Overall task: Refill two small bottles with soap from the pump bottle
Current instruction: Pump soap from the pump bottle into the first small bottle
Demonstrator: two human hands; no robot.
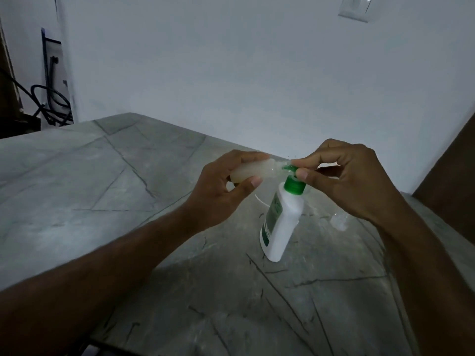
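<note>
A small translucent plastic bottle (74,173), partly filled with pale liquid, lies sideways in the air, its neck at the green pump head (366,170) of a white plastic pump bottle with a green label (281,222) standing on a grey stone-patterned table (102,188).
</note>
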